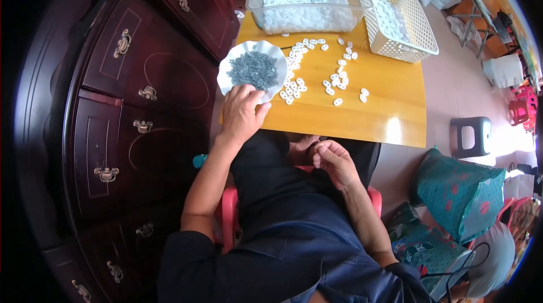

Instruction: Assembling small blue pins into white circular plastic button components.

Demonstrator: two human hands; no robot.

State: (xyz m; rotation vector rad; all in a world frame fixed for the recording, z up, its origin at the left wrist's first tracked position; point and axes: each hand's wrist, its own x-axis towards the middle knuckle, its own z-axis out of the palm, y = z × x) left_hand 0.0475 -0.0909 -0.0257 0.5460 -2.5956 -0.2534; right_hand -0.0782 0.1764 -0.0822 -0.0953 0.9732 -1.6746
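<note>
A white bowl with a wavy rim [224,79] stands at the table's left edge, filled with small dark grey slivers [253,68]. Over its near rim reaches my left hand [243,115], fingertips at the slivers and thumb held apart. My right hand [335,161] is above my lap, just off the table's near edge, its fingers curled and pinched together. Whatever it holds, if anything, is hidden. Small white oval pieces with two dark holes [294,65] lie beside the bowl, and more are scattered toward the table's middle [342,77].
At the table's far side are a clear plastic bin [308,12] of white pieces and a white perforated basket [416,34]. Dark wooden drawers [153,71] stand close on my left. A grey stool [472,136] and teal bags [461,193] are on the right, with another person [495,252] near them.
</note>
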